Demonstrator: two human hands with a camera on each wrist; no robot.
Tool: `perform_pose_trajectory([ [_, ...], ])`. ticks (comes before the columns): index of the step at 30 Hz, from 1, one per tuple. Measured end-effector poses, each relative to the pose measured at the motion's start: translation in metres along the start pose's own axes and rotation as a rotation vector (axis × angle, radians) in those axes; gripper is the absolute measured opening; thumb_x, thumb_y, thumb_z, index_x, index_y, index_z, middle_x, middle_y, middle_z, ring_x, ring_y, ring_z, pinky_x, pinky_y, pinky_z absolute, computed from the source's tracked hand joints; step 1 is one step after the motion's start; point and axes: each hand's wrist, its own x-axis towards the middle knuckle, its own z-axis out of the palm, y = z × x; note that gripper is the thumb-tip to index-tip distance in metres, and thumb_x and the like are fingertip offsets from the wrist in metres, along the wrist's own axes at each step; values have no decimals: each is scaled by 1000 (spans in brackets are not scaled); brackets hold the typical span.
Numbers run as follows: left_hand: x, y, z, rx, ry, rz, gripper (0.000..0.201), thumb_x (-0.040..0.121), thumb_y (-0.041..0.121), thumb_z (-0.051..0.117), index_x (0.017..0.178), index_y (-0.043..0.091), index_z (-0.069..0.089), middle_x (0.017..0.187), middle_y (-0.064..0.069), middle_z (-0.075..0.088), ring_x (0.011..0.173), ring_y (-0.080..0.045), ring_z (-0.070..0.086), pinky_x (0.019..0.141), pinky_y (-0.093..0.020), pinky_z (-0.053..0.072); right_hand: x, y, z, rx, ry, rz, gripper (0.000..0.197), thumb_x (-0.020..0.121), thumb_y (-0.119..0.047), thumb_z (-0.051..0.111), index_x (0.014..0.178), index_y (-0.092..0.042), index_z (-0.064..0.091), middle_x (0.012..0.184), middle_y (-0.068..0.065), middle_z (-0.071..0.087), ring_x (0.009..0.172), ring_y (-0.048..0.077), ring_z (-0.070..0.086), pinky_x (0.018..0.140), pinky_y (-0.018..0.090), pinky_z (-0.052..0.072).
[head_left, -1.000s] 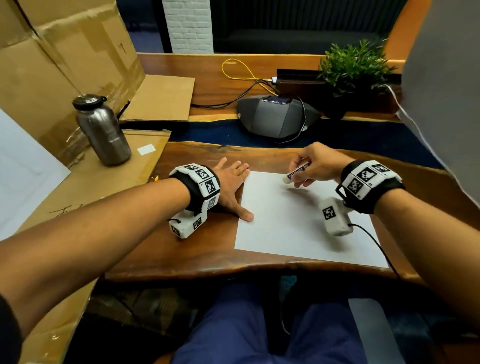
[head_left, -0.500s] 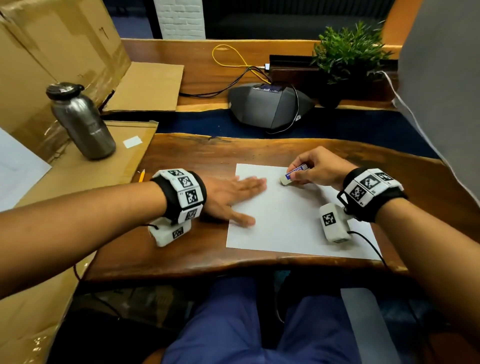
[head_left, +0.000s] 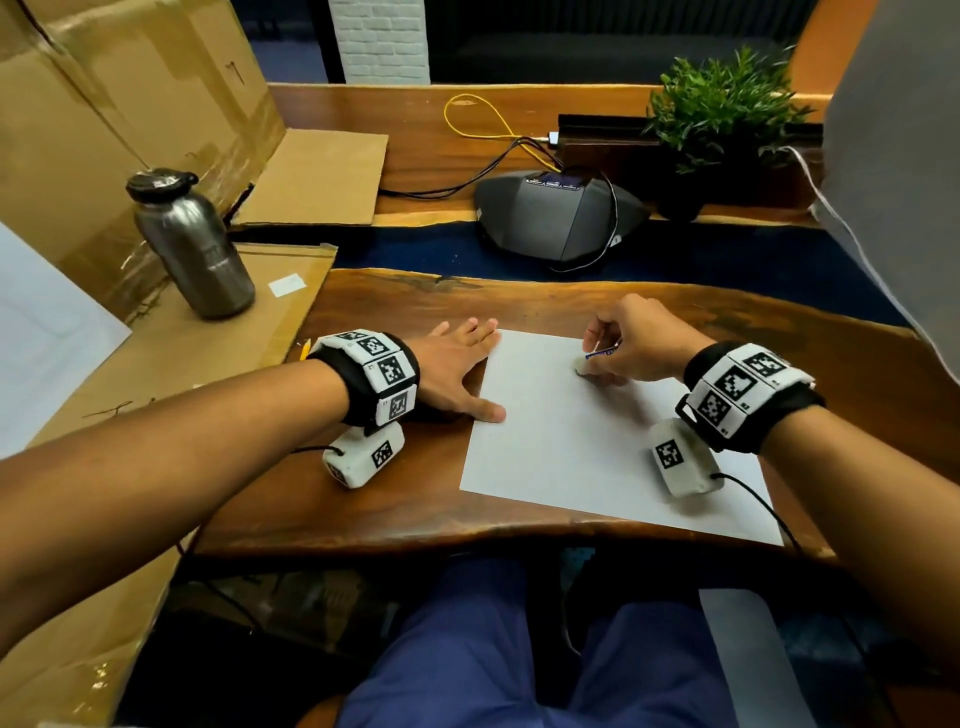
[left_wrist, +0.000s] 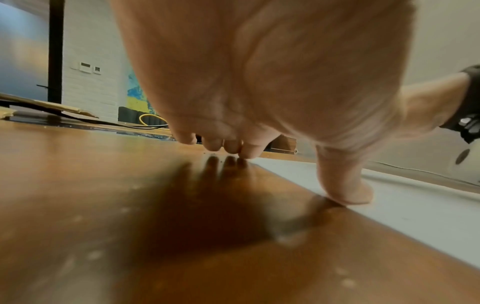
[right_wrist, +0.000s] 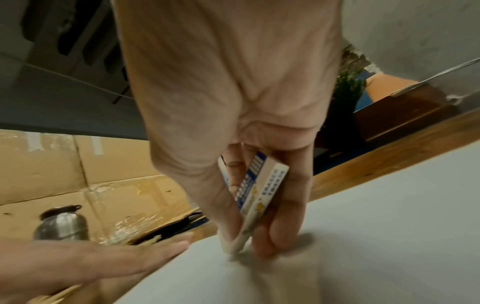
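One white block eraser (right_wrist: 259, 181) in a blue-and-white sleeve sits pinched in my right hand (head_left: 639, 340), long axis steeply tilted, bare tip down near the far edge of the single white paper sheet (head_left: 571, 457), while my flat, straight-fingered left hand (head_left: 452, 371) pins its left edge to the wooden table (head_left: 363, 509).

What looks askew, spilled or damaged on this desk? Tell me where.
Nothing is spilled or broken. The paper lies slightly skewed to the desk edge, its near right corner reaching that edge. The left hand rests flat on its left edge while the right hand presses an eraser on it.
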Motion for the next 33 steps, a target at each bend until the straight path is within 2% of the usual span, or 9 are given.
perform_pose_trajectory([
  [3,8,-3,0,29,7,23,118,79,79,50,157,18,-14,162,3,-25,150,-16,-19,121,-47,-11,9,-18,7,-59,-3,-90,11,83,-15,76,94,-16,74,85,0,69,79,15,65,64,26,52],
  [7,8,-2,1,35,-10,30,117,79,81,47,156,19,-15,163,3,-23,150,-16,-17,120,-53,-12,25,-43,17,-84,9,-185,8,83,-21,77,87,-14,77,84,1,73,81,17,67,70,28,53],
  [13,9,-2,1,67,-23,15,119,77,84,46,156,20,-16,162,5,-24,150,-16,-18,117,-58,-14,47,-47,23,-80,56,-101,11,83,-19,78,85,-9,77,80,6,74,83,18,66,76,37,59],
  [18,10,3,-6,149,-44,-7,125,73,87,46,156,16,-14,163,1,-21,149,-18,-23,115,-60,-17,46,-51,18,-146,-193,-179,8,84,-26,79,87,-18,76,80,-7,71,73,6,64,59,18,47],
  [22,10,8,-10,185,-39,-6,125,73,87,48,157,14,-9,165,-1,-16,148,-22,-26,115,-60,-17,58,-47,19,-113,-17,-121,14,83,-24,78,87,-10,79,80,1,74,88,17,63,76,23,45],
  [24,10,7,-10,180,-39,-8,125,73,86,48,157,15,-10,165,-2,-16,148,-22,-26,115,-60,-18,55,-51,22,-117,-78,-161,14,84,-23,78,89,-10,79,83,2,74,86,18,65,71,24,48],
  [27,10,6,-10,162,-42,-4,125,73,87,48,157,16,-12,164,-1,-18,147,-23,-27,114,-61,-18,50,-58,23,-155,-257,-218,13,85,-28,78,90,-16,78,80,-2,74,72,10,65,56,14,45],
  [31,10,6,-9,162,-53,-12,127,71,88,48,156,18,-15,163,1,-21,146,-23,-30,114,-61,-20,60,-49,21,-99,-69,-151,16,84,-26,78,89,-11,79,80,3,75,78,15,69,60,15,47],
  [33,9,5,-9,132,-55,-9,126,71,88,49,156,20,-15,163,1,-22,146,-24,-31,113,-62,-19,57,-53,25,-107,-162,-197,15,84,-28,78,87,-12,78,78,0,74,72,12,65,58,18,46],
])
